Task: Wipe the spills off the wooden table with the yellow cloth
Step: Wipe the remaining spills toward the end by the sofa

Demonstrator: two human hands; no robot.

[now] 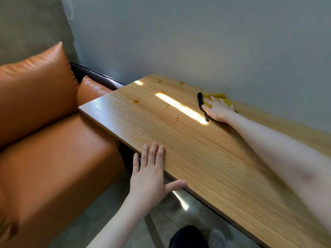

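Observation:
The wooden table (206, 158) runs along the wall. A yellow cloth (221, 97) with a black edge lies near the table's far side, and my right hand (217, 109) presses flat on it with straight fingers. Brown spills dot the wood: one (136, 101) near the left end, small drops (176, 119) in the middle, and two more (181, 83) close to the wall. My left hand (149, 178) lies flat on the table's near edge, its fingers spread and the thumb along the rim.
An orange leather sofa (53, 149) with cushions stands against the table's left end. A grey wall (197, 42) borders the table's far side. Below the table are the grey floor, a metal leg and my shoe (217, 238).

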